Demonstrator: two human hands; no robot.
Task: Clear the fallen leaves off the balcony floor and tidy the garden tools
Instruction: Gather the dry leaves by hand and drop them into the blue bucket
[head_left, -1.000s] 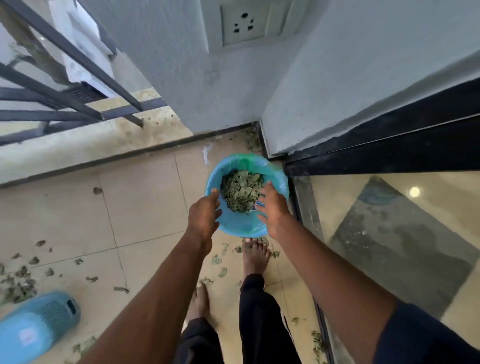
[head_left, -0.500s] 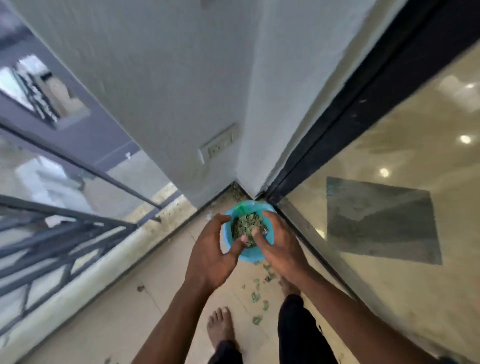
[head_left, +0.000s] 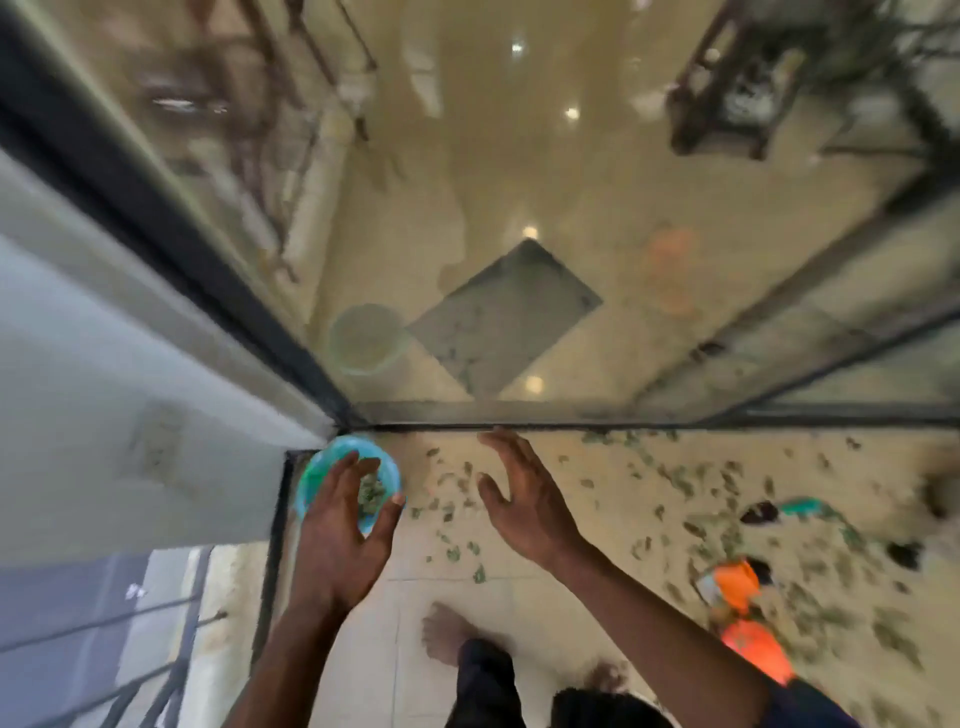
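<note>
The blue bowl (head_left: 321, 463) sits on the balcony floor (head_left: 545, 597) at the lower left of centre, tucked into the corner where the grey wall (head_left: 104, 389) meets the dark door track (head_left: 571, 423). We see a heap of dry green leaves (head_left: 371, 493) inside it. Our left hand (head_left: 337, 535) is over the bowl with the fingers spread and fairly straight and the thumb by the rim's right edge. The blur does not let us tell whether it touches the rim. Our right hand (head_left: 524, 509) is just right of the bowl and apart from it, palm down, fingers splayed, gripping nothing. The two hands are separate, with bare tile between them.

Further right, fallen leaves (head_left: 685, 486) lie scattered over the tiles, thin near the hands and thick toward the right edge of the frame. Among them we make out a teal object (head_left: 805, 505) and two orange objects (head_left: 735, 584) (head_left: 756, 649) at the lower right, too smeared to name. A bare foot (head_left: 444, 631) and a dark trouser leg (head_left: 483, 686) show at the bottom centre.

The glass door (head_left: 519, 208) fills the upper half, showing a faint reflection of the bowl and bright spots of light. A dark railing (head_left: 104, 623) crosses the lower left corner
</note>
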